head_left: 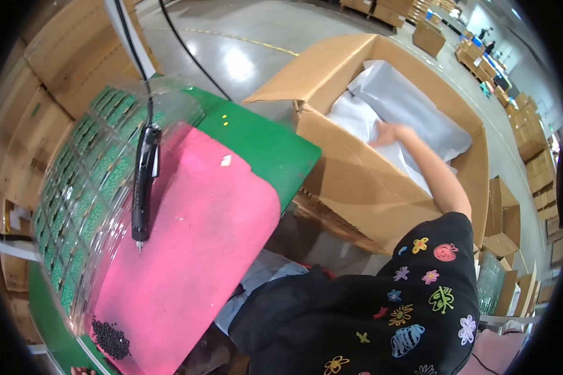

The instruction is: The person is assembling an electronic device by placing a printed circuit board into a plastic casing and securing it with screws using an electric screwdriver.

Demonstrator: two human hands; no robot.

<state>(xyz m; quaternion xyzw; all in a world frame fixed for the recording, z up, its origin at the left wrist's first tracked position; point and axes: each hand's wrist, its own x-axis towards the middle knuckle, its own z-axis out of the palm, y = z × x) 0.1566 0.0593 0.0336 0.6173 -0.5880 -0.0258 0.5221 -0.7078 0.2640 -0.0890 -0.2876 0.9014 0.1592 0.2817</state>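
My right hand (393,133) reaches into a large open cardboard box (350,181), at the white foam sheets (413,115) inside. Its fingers are smeared by motion, so whether they grip a sheet does not show. At the bottom left edge, only a few fingertips of my left hand (83,371) come into view, beside the green table; what they hold, if anything, is hidden. A black electric screwdriver (145,181) hangs on its cord, tip down, over a pink mat (200,237).
Clear plastic trays of green circuit boards (75,206) lie left on the green table (256,137). Small black parts (111,338) are heaped on the mat's near corner. Tall cartons (50,94) stand at the left; another open carton (502,215) is right of the box.
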